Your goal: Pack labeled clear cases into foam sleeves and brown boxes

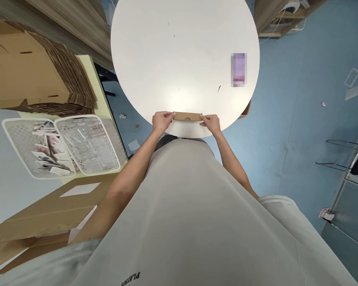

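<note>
A narrow brown cardboard box (187, 116) with a half-round thumb notch on its near side is held level at the near edge of the round white table (179, 51). My left hand (162, 121) pinches its left end between thumb and fingers. The right end is gripped the same way by my right hand (211, 122). Whether the box rests on the tabletop or hangs just above it, I cannot tell. Its underside is hidden.
A blurred purple item (239, 70) lies on the table's right side. To my left stand flattened cardboard stacks (80, 75), a white basket of clear plastic packs (89, 145), another basket (16, 139) of printed pieces, and a large open carton (47, 210). Paper scraps (356, 91) litter the blue floor.
</note>
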The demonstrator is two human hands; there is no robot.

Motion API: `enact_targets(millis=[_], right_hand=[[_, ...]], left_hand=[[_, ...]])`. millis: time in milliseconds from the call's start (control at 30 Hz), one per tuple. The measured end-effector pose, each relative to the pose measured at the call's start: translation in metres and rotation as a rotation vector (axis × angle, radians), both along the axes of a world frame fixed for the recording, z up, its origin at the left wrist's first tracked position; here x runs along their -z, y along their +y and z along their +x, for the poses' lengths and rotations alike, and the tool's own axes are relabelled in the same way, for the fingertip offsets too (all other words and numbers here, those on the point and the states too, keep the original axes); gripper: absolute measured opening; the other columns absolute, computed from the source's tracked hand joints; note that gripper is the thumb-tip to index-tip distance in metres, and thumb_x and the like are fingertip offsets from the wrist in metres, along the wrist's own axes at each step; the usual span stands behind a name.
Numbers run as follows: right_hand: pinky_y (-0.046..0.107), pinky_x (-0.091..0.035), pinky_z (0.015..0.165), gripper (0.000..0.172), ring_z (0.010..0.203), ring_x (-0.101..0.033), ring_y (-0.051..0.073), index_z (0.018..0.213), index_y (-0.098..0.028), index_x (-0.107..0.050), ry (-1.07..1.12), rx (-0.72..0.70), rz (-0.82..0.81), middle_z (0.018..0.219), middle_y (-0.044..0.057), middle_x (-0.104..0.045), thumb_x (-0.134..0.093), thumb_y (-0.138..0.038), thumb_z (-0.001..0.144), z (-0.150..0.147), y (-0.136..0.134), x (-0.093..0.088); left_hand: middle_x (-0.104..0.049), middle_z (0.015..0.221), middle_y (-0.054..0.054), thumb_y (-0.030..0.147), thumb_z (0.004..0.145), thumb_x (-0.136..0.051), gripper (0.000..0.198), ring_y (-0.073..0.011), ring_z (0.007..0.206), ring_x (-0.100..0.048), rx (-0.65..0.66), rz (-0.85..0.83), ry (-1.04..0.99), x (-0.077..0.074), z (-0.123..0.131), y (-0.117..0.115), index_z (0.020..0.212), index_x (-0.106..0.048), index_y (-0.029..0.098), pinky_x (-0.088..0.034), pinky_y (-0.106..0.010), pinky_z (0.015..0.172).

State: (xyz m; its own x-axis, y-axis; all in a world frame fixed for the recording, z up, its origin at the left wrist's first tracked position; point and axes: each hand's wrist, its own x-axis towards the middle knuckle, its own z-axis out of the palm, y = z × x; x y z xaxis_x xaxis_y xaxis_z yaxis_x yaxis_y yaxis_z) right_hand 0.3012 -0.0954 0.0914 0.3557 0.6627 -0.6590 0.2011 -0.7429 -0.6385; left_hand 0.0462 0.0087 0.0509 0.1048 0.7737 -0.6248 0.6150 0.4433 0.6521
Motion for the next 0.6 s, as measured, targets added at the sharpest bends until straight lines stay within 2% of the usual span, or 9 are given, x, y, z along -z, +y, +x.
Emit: enact_targets(millis=[167, 300, 600], right_hand=[[0.032, -0.070, 0.080, 0.057, 0.090, -0.088, 0.030, 0.063, -0.025, -0.058, -0.007, 0.013, 0.035, 0.066, 0.001, -0.068, -0.078, -0.065, 0.098, 0.001, -0.002, 0.008], [0.034, -0.070, 0.083, 0.052, 0.088, -0.087, 0.028, 0.064, -0.023, -0.063, -0.036, 0.004, 0.034, 0.073, 0.003, -0.075, -0.075, -0.058, 0.102, 0.000, -0.003, 0.010], [0.034, -0.067, 0.085, 0.048, 0.088, -0.086, 0.024, 0.086, -0.021, -0.073, -0.088, -0.010, 0.042, 0.100, 0.006, -0.083, -0.065, -0.063, 0.108, 0.001, 0.005, 0.018]], left_hand=[[-0.084, 0.088, -0.008, 0.052, 0.095, -0.081, 0.036, -0.0250, 0.087, -0.077, 0.057, 0.034, 0.001, 0.009, -0.003, -0.003, 0.101, -0.088, 0.018, -0.057, -0.033, 0.082], [-0.083, 0.091, -0.009, 0.051, 0.097, -0.080, 0.035, -0.0233, 0.087, -0.077, 0.051, 0.017, -0.022, 0.014, -0.003, -0.006, 0.100, -0.085, 0.017, -0.057, -0.031, 0.082], [-0.082, 0.104, -0.010, 0.050, 0.099, -0.078, 0.032, -0.0216, 0.082, -0.078, -0.009, 0.029, -0.060, 0.022, 0.008, 0.004, 0.106, -0.080, 0.018, -0.061, -0.034, 0.086]])
